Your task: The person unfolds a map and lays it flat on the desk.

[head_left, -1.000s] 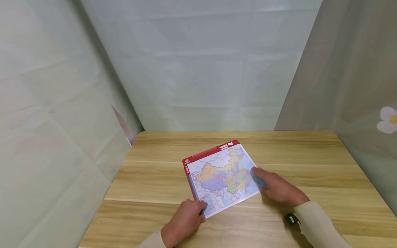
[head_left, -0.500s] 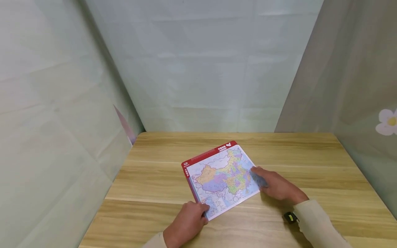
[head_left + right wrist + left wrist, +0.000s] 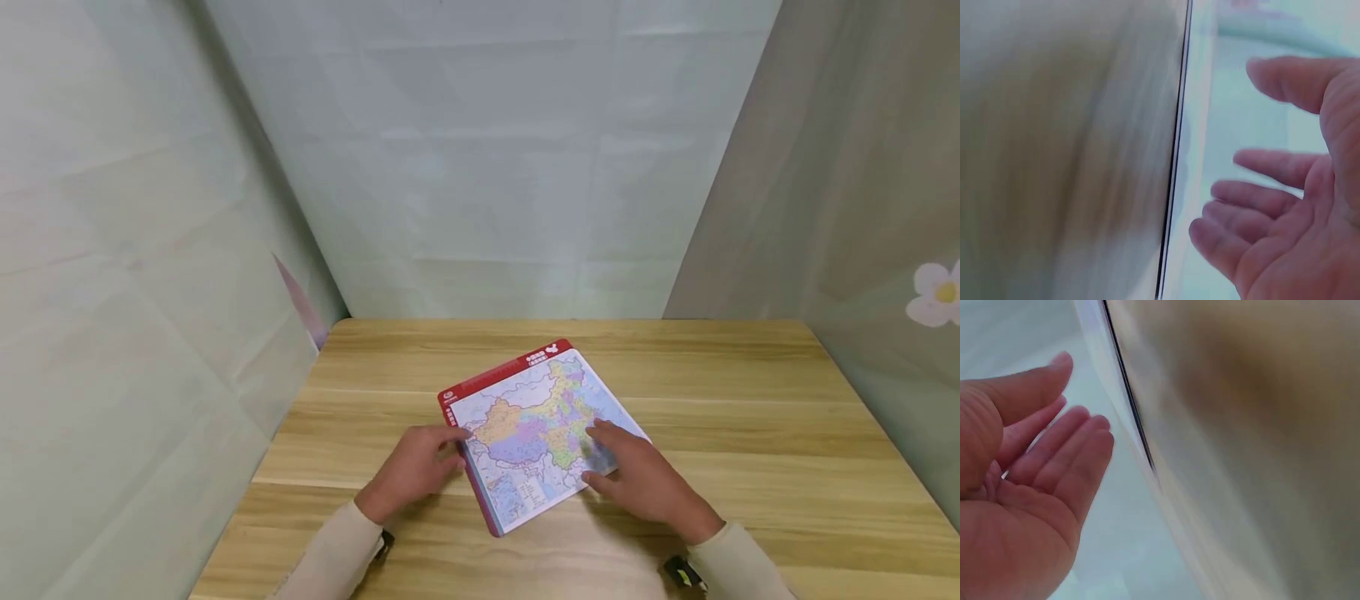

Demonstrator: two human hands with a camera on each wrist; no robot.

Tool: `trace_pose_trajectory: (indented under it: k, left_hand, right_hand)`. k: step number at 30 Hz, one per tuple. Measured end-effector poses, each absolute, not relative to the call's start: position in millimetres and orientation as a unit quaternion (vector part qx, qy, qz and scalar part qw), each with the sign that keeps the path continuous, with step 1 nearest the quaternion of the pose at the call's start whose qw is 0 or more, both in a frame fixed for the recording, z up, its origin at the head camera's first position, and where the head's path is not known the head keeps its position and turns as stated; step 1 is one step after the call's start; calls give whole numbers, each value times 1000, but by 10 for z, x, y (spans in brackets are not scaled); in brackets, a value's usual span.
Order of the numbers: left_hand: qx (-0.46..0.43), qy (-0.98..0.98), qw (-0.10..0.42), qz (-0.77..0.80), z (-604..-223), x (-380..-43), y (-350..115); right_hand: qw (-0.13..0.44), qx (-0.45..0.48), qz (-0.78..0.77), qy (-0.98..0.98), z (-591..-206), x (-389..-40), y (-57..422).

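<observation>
Map board (image 3: 525,437) on wooden table (image 3: 765,408); hands (image 3: 416,467) (image 3: 647,479) spread loosely at opposite sides.

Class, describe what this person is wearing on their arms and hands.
The left hand and right hand are ungloved. The left sleeve and right sleeve are cream-coloured and reach to near the wrists. A small dark device shows at the left cuff; a black device with a yellow-green mark shows at the right.
</observation>
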State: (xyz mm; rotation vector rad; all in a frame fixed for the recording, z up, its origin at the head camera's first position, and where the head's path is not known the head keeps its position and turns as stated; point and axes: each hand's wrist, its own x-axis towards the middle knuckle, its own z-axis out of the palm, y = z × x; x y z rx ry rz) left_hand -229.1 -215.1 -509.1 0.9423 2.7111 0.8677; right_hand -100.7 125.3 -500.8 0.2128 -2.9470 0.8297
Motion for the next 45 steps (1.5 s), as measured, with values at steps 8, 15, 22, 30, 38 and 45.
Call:
trace_pose_trajectory:
  k: [8,15,22,30,38,45]
  left_hand:
    - [291,904,77,304,-5112,-2960,-2274]
    - [321,899,109,277,-5184,-3334,-2308]
    - [390,873,150,249,-5245,-3538,-2296]
    - [436,859,157,217,-5184,-3597,-2253]
    - [428,867,161,196,-5154,-3636,-2233]
    - [450,860,151,188,-5166,-3649,-2228]
  right_hand:
    - [25,39,299,-953,-5044,-863,642]
    - [5,71,308,-949,-5068,-865,147]
    - [0,80,313,-946,-5146,-920,-121]
    - [11,63,291,-955,-5164,-957,-169]
    - [44,63,250,-965,-5168,-960,-216]
    - [49,69,237,-968,-5177,-947,-175]
